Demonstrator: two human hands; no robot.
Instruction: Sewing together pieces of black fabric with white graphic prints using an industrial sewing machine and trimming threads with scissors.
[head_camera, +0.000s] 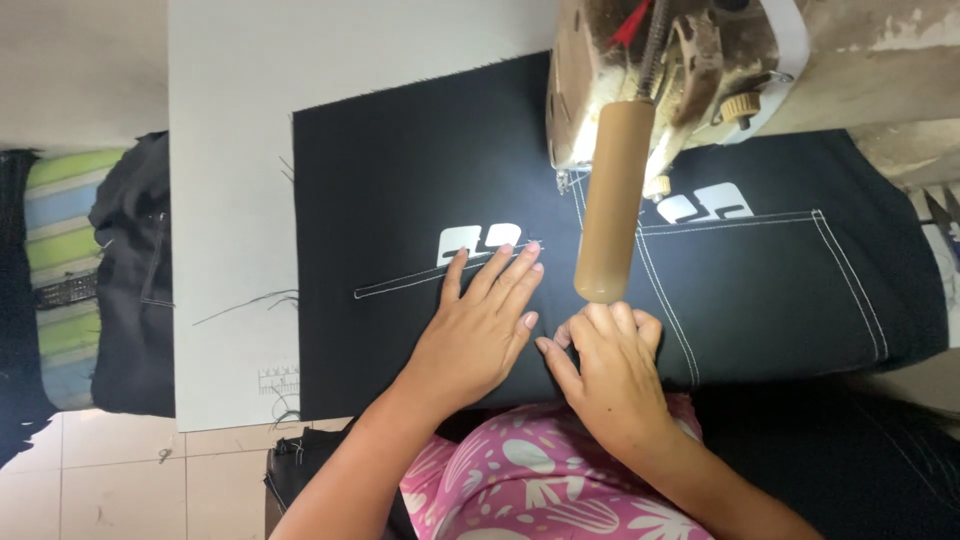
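A black fabric panel (400, 180) with white stitch lines and a white printed mark lies flat on the sewing table. My left hand (480, 320) rests palm down on it, fingers spread, fingertips just below the white mark. My right hand (605, 365) sits next to it with fingers curled, pinching the cloth's near edge. The sewing machine head (670, 70) stands over the cloth at the upper right, and a tan cylindrical handle (610, 205) hangs down from it just above my right hand.
The white table top (230, 200) extends left of the cloth, with loose threads on it. A pile of dark cloth (135, 280) hangs beside its left edge. More black fabric (850, 470) drapes at the lower right. Tiled floor (100, 480) shows at the lower left.
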